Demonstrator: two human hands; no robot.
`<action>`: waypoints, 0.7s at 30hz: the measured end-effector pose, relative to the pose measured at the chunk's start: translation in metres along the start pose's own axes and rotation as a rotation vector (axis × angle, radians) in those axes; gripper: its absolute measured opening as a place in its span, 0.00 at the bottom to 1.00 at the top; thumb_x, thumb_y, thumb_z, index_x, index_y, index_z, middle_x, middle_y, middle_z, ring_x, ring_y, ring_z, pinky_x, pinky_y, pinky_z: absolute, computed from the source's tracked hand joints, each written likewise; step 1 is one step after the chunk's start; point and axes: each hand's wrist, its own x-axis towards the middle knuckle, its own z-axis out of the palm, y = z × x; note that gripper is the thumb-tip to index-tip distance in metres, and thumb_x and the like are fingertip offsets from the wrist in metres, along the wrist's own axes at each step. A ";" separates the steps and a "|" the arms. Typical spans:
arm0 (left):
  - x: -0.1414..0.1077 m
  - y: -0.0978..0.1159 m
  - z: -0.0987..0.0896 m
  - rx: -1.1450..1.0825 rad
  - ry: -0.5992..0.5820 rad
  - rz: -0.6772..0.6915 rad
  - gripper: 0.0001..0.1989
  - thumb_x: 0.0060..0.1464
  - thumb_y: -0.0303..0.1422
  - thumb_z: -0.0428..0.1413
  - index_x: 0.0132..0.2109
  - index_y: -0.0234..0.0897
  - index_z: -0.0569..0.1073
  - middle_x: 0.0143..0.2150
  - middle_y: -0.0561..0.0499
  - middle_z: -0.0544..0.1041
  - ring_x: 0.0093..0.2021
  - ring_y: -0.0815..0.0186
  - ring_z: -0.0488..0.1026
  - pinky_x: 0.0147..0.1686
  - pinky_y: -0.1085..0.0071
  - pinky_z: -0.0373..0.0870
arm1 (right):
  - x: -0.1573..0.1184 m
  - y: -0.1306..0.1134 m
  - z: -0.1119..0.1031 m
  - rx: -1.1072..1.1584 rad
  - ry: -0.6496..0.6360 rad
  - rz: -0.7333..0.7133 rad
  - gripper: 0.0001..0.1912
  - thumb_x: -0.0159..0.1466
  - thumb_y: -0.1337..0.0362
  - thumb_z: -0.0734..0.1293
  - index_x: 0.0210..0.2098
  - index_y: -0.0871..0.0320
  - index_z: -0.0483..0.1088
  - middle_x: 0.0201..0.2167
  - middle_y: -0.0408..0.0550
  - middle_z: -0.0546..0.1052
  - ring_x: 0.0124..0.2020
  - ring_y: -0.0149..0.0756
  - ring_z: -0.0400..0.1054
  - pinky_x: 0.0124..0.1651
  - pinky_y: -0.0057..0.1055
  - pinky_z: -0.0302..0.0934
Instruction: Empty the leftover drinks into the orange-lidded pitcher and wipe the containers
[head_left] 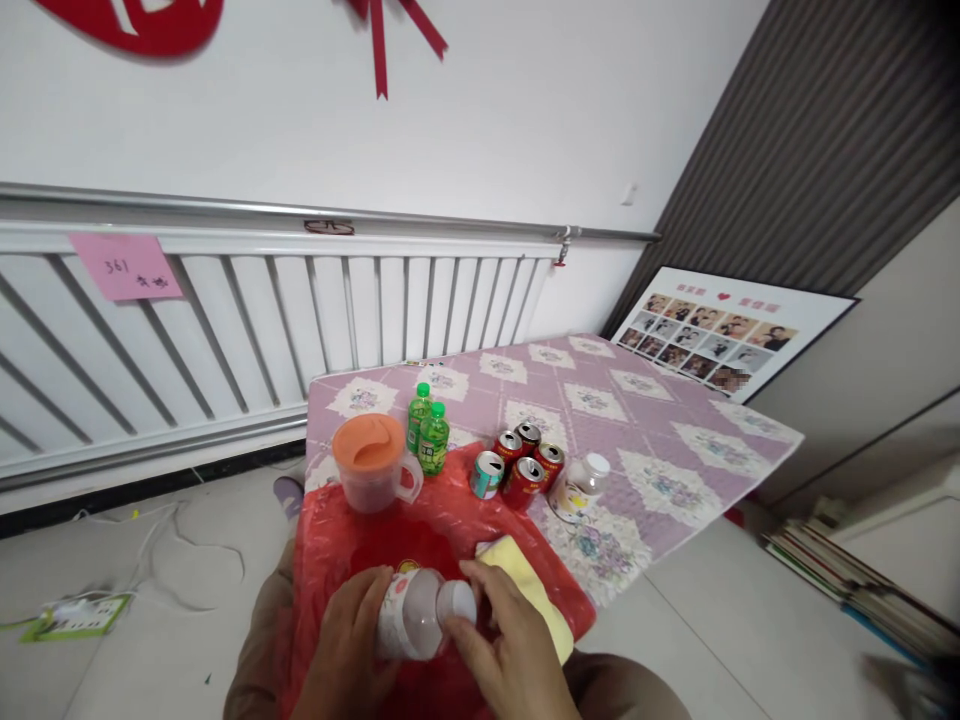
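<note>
A clear plastic bottle (421, 612) with a printed label and white cap lies tilted sideways between my hands, over a red plastic sheet (330, 560). My left hand (351, 630) is wrapped round the bottle's labelled body. At the other end, the thumb and fingers of my right hand (510, 635) close on the white cap (457, 600). The bottle looks see-through, with no liquid that I can make out. Beside my right hand, partly behind it, lies a folded yellow cloth (536, 590).
On the table (645, 420) stand a pitcher (371, 465) with an orange lid, two green bottles (433, 440), several drink cans (523, 484) and another white-capped bottle (581, 488). A radiator (375, 310) runs behind the table. A photo board (720, 330) leans at right.
</note>
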 end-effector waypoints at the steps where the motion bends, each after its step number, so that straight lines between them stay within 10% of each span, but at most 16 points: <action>1: 0.001 0.001 -0.002 0.041 -0.006 0.023 0.37 0.45 0.28 0.59 0.63 0.41 0.64 0.57 0.42 0.75 0.54 0.48 0.75 0.53 0.54 0.76 | -0.001 0.001 -0.001 -0.026 -0.032 0.031 0.18 0.62 0.56 0.69 0.50 0.55 0.73 0.43 0.51 0.81 0.41 0.43 0.77 0.44 0.35 0.70; 14: 0.005 0.000 -0.007 0.089 -0.006 0.096 0.36 0.43 0.26 0.57 0.62 0.41 0.64 0.54 0.44 0.77 0.50 0.51 0.76 0.49 0.58 0.75 | -0.005 -0.002 -0.012 0.075 -0.213 -0.159 0.23 0.61 0.72 0.65 0.55 0.50 0.69 0.44 0.48 0.74 0.45 0.36 0.71 0.48 0.31 0.67; 21: 0.008 -0.001 -0.009 0.186 -0.011 0.158 0.35 0.43 0.27 0.56 0.61 0.39 0.65 0.54 0.41 0.76 0.51 0.50 0.75 0.49 0.53 0.72 | -0.016 0.014 -0.008 0.127 -0.198 0.095 0.41 0.55 0.62 0.74 0.66 0.54 0.60 0.63 0.58 0.67 0.63 0.51 0.62 0.63 0.45 0.59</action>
